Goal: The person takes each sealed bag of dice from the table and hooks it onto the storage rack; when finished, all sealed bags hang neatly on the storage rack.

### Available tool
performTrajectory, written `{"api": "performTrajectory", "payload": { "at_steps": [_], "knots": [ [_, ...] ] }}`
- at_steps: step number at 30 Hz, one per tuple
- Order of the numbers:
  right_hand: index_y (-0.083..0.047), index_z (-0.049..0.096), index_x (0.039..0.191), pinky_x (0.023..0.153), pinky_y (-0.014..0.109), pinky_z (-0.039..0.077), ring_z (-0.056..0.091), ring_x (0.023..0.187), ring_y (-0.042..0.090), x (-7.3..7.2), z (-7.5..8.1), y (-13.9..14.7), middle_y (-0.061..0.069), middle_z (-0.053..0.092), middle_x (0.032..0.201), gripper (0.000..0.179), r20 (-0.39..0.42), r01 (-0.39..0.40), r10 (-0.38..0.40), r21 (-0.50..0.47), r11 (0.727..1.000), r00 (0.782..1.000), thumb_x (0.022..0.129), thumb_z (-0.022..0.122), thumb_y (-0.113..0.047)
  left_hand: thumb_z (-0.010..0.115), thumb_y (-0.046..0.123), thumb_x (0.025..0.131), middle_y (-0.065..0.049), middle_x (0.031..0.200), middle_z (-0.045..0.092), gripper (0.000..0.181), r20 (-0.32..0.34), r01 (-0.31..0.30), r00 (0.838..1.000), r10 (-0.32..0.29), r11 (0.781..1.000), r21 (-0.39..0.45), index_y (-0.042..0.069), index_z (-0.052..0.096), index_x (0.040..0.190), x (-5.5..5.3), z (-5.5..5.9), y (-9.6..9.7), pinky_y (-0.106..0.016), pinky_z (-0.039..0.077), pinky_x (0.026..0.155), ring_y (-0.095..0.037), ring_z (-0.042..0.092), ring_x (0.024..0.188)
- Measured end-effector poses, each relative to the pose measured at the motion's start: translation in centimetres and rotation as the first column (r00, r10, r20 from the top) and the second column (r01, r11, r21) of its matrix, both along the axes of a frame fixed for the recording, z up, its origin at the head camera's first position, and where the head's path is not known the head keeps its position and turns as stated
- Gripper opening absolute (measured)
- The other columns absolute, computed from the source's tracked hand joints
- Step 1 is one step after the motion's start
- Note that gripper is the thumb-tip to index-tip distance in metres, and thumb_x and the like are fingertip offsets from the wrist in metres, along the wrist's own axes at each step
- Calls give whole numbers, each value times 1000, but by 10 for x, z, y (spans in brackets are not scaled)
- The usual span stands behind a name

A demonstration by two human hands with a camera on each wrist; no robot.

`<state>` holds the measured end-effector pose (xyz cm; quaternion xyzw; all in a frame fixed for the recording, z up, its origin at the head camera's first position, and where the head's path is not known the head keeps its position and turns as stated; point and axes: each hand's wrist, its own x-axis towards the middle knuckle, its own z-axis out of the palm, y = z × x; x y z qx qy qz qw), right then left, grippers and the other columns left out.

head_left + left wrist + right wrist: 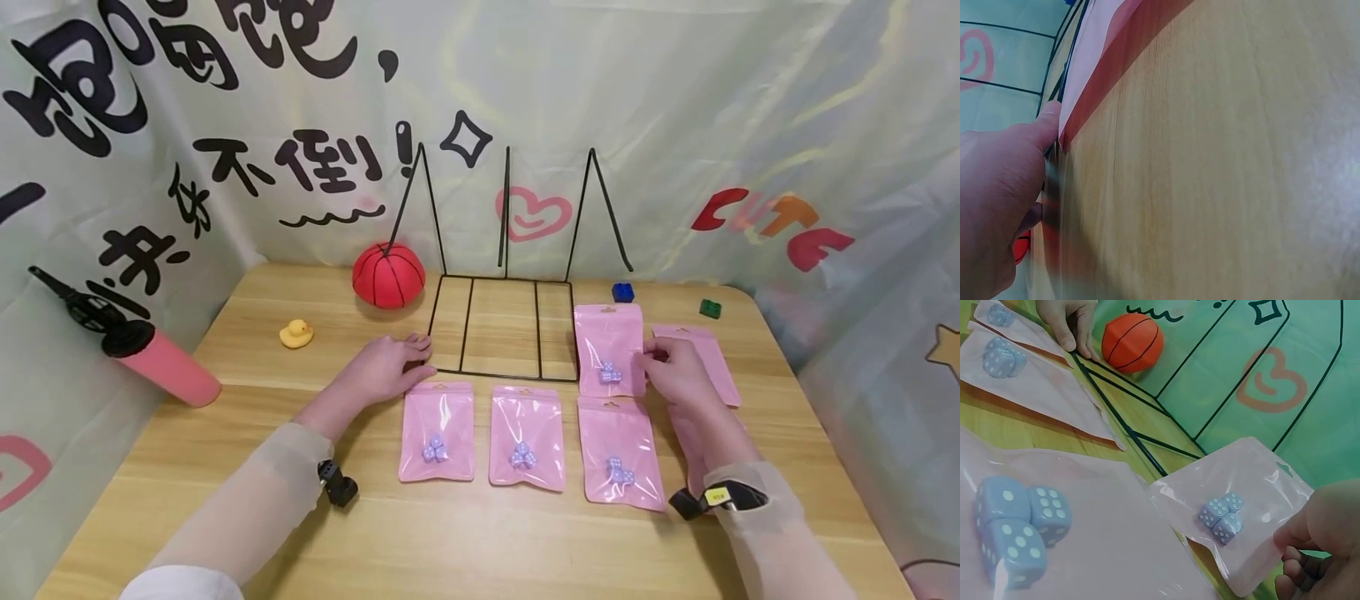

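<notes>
My right hand (682, 375) pinches the right edge of a pink zip bag (609, 333), which lies against the right side of a black wire rack (537, 329). Pale purple dice (1221, 515) show through this bag's clear front in the right wrist view. At the rack's front left corner, my left hand (384, 368) touches the wire with its fingers and extended thumb. Below the rack, a row holds a left bag (438, 408), a middle bag (527, 412) and a right bag (615, 425), each with dice inside.
More pink bags (708, 358) lie beneath and beside my right forearm. Around the rack are a red ball (388, 277), a yellow rubber duck (297, 334), a blue block (622, 292) and a green block (710, 308). A pink bottle (172, 367) stands at the left edge.
</notes>
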<state>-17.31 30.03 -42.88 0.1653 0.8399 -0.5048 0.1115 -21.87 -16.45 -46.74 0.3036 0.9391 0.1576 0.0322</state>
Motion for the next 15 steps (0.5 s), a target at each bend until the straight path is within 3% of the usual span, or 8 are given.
{"api": "performTrajectory", "payload": {
  "at_steps": [5,10,15],
  "knots": [
    [3,61,130,85,35,51,49,112,34,6,1,4,19,53,124,28,-62,-65,71,90,994,996,109,56,-14,71,41,103,-11,148,61,50,-11,9,1000,-9,1000,10,6,69,140,2,-1,-1,-50,43,116,-31,53,141],
    [4,67,122,69,29,54,55,96,32,15,3,10,20,62,109,25,-179,-128,173,240,962,968,110,58,-16,70,40,104,-10,148,60,49,-18,18,1000,-17,1000,23,7,69,140,3,-1,1,-50,42,117,-31,53,141],
    [5,71,114,61,25,53,57,85,29,20,11,5,19,66,98,18,-272,-111,180,251,962,945,107,62,-9,70,39,104,-10,149,60,49,-12,9,1000,-9,1000,30,6,68,140,3,-1,-2,-49,41,118,-30,52,142]
  ]
}}
